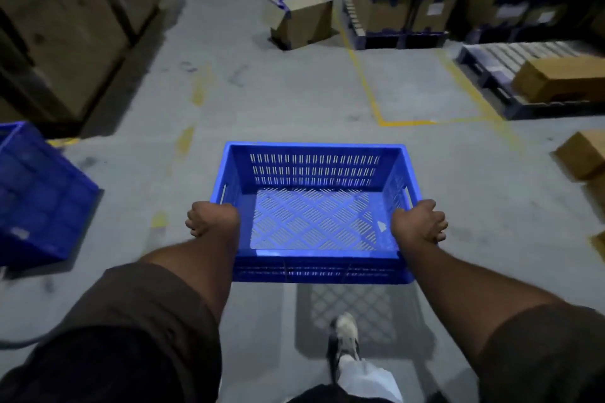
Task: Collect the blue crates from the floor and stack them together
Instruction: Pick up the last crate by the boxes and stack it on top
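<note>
Carrying one blue crate (316,206) clear of the floor (294,91), long axis running left to right. Left hand (211,217) and right hand (420,221) gripping the short ends, fingers (193,229) curled under the rim. Second blue crate (36,193) tilted at the near left, well apart; lies closer to the left hand, so probably a leftward turn needed to stack there
</note>
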### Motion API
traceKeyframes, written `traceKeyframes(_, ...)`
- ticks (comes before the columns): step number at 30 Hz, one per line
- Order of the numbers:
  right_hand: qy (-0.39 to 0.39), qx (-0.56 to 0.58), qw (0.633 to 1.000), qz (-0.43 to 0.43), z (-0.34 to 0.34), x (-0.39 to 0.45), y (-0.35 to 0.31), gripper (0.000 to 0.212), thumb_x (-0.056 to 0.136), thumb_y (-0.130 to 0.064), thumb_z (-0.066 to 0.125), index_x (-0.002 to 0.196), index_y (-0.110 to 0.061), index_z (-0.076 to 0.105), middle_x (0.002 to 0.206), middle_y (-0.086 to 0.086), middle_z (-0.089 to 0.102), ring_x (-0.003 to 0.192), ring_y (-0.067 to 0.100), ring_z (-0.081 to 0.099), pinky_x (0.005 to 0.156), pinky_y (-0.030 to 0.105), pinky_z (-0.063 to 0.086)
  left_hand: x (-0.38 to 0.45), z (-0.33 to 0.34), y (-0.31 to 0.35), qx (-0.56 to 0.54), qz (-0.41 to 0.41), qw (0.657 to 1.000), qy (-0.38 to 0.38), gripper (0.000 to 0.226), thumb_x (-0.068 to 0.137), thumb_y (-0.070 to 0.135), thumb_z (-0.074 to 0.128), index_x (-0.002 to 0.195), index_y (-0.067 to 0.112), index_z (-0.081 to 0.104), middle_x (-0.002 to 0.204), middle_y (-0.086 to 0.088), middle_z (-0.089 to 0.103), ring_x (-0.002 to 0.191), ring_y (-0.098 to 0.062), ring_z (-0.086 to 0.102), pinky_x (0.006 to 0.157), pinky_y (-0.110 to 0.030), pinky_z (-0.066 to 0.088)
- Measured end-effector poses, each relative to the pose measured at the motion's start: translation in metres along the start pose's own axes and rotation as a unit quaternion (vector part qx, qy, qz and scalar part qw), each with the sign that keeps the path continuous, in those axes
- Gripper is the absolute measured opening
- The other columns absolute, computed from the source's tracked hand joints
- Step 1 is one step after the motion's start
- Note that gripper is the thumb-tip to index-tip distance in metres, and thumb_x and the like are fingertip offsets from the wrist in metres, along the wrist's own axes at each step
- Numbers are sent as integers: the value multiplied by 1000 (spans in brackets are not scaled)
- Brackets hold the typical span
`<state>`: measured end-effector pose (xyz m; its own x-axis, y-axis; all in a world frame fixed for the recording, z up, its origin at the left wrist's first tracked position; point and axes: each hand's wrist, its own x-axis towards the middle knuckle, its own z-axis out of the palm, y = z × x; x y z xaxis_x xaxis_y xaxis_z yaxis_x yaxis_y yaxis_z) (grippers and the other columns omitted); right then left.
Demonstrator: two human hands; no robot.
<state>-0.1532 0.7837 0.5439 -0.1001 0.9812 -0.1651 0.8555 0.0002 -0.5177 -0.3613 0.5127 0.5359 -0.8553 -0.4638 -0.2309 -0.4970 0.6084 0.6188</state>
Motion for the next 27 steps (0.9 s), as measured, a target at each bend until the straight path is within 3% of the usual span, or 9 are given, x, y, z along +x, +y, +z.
traceKeyframes(12, -142, -54, 970, -190, 131, 30, -230, 49, 84, -26, 61, 124, 0, 48, 133, 24, 45, 125, 39, 41, 102, 47, 33, 112, -29, 11, -53, -195, 968, 148, 34, 80, 12, 63, 112, 1, 64, 125, -19, 59, 121, -39, 50, 102, -47, 46)
traceKeyframes(18, -183, -81, 940, -277, 198, -18, -336, 46, 84, -24, 57, 123, -1, 52, 133, 21, 46, 126, 37, 40, 103, 47, 31, 173, -58, -7, -91, -272, 936, 203, 38, 81, 9, 61, 117, -2, 60, 128, -19, 56, 125, -39, 46, 104, -48, 42)
traceKeyframes(27, -197, -139, 901, -361, 315, -133, -490, 45, 80, -23, 57, 122, -8, 51, 131, 18, 52, 125, 34, 46, 106, 51, 26, 339, -110, -30, -130, -340, 902, 231, 39, 83, 9, 61, 119, -5, 58, 128, -22, 56, 124, -40, 48, 102, -47, 43)
